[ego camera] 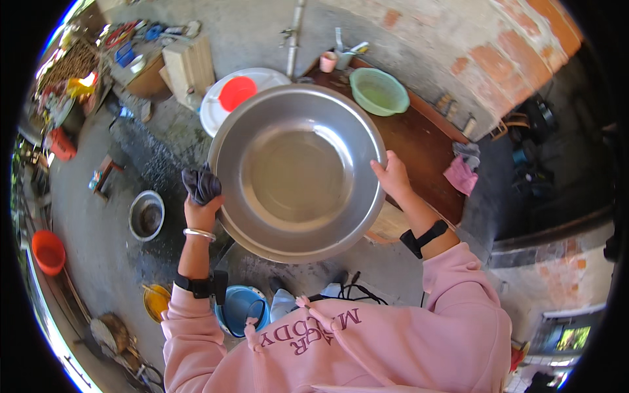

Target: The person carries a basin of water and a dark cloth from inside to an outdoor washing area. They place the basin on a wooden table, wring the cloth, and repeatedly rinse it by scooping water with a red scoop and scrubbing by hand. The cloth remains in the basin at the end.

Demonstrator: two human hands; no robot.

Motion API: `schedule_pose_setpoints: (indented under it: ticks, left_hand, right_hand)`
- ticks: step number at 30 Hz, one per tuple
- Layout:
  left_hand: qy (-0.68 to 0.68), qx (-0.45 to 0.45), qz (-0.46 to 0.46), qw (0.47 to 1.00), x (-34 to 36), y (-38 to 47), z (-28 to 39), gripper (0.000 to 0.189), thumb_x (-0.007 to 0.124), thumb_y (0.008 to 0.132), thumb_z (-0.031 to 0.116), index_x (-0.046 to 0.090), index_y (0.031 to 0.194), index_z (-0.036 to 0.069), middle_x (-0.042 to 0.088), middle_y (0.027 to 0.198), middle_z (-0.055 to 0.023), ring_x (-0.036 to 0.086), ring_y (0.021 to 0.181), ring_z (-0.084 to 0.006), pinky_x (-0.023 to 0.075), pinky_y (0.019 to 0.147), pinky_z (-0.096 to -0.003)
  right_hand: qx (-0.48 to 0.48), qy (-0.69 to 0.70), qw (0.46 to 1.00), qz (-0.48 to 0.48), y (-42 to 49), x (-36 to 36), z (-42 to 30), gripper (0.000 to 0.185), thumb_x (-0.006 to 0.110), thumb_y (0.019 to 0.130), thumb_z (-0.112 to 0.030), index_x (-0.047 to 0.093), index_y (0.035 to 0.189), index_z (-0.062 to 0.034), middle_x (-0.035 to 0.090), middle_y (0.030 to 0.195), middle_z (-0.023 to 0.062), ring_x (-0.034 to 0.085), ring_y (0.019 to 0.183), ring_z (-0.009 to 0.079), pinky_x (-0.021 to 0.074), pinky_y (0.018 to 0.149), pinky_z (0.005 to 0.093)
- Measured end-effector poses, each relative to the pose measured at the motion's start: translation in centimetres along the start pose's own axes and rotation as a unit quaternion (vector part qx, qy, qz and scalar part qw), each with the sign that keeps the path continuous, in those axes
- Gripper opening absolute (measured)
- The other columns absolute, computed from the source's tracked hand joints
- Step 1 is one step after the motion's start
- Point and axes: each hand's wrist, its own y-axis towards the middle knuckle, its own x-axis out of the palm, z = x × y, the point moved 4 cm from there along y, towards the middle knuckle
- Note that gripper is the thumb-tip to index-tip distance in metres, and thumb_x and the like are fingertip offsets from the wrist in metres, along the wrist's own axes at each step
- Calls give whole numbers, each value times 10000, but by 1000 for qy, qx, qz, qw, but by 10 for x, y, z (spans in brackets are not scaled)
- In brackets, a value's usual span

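A large stainless steel basin [297, 177] is held in front of me, its hollow facing up towards the camera. My left hand [202, 211] grips the rim on the left side and also clutches a crumpled dark grey cloth [201, 185]. On the opposite side, my right hand [392, 174] pinches the rim with the thumb over the inner edge. The fingers of both hands are partly hidden beneath the rim. Whether the basin bottom holds any water I cannot tell. Past its far edge, a red plastic basin [238, 92] sits on a round white lid or tray [211, 114].
A brown tabletop [422, 152] bears a green plastic basin [379, 92], a pink cup [328, 62] and a pink cloth [462, 176]. On the wet floor stand a metal bowl [147, 216], a small wooden stool [105, 176] and a blue bucket [244, 307]. Black cables [361, 293] lie by my feet.
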Motion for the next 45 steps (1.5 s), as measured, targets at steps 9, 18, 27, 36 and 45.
schedule_pose_setpoints:
  ticks: [9,18,27,36,45]
  left_hand:
    - [307,173,-213,911,336,9,64,457,715,543,140,552,953,22,621,841,-136,600,790,-266,460,723,-337]
    - [392,97,-261,877,492,-55,28,430,695,530,144,580,936,62,611,909,-145,575,886,-297,447,790,-353]
    - [498,81,-233,832,543,-40,32,411,659,577,177,584,967,71,597,955,-157,553,940,-301,436,809,-374]
    - [620,172,-292,708,574,-91,73,461,675,631,265,532,1043,116,578,1046,-110,524,1019,-259,274,944,-448]
    - [506,148,-406,747,582,-101,89,802,602,656,572,399,1231,50,447,1220,-172,399,1164,-255,218,997,-437]
  right_hand:
    - [206,-39,978,-3,-28,-202,212,346,598,763,-246,542,917,59,599,756,190,600,605,289,486,495,365]
    - [340,-142,926,-81,-71,-268,331,333,574,789,-272,588,895,43,620,730,152,624,595,232,508,502,321]
    - [326,-204,922,-43,-59,-271,346,341,566,786,-317,594,922,-5,619,871,151,612,792,247,487,668,381]
    - [182,406,861,247,30,-314,304,347,410,862,-344,523,1005,-49,590,925,96,573,808,220,483,653,361]
    - [108,889,170,412,48,-294,265,563,200,881,-502,408,1111,-32,512,1088,155,534,973,273,465,824,423]
